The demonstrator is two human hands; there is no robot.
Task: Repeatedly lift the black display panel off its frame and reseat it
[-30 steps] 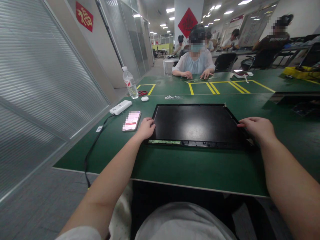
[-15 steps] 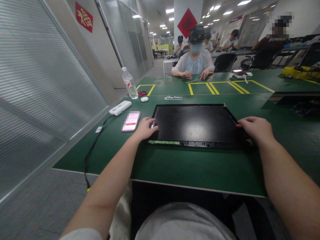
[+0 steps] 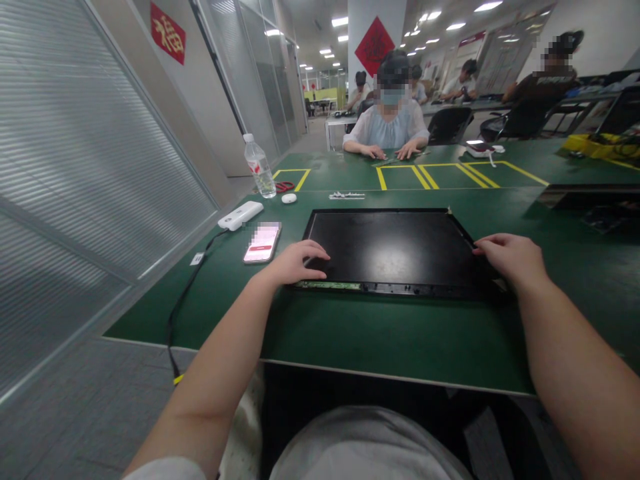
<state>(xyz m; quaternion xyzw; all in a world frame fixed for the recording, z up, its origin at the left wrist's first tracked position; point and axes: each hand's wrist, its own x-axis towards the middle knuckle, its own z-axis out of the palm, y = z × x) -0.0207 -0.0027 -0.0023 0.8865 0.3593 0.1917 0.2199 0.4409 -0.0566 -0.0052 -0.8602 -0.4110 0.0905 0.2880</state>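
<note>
A flat black display panel [image 3: 385,247] in a thin raised frame lies on the green table in front of me. A narrow green circuit board strip [image 3: 330,286] runs along the left part of its near edge. My left hand [image 3: 297,262] rests at the panel's left side, thumb and fingers apart, fingertips over the dark surface. At the right side, my right hand [image 3: 515,260] pinches the frame's edge between bent fingers and thumb; part of that rim is hidden under the hand.
Left of the panel are a phone [image 3: 263,242], a white power bank [image 3: 241,216] with a black cable, a water bottle [image 3: 260,167], red-handled scissors [image 3: 285,187] and a small white case [image 3: 289,199]. Across the table [image 3: 390,340] sits a co-worker [image 3: 390,127].
My left hand has shifted right and slightly nearer, its fingers now reaching further over the panel and spread wider. My right hand and the panel have stayed in place.
</note>
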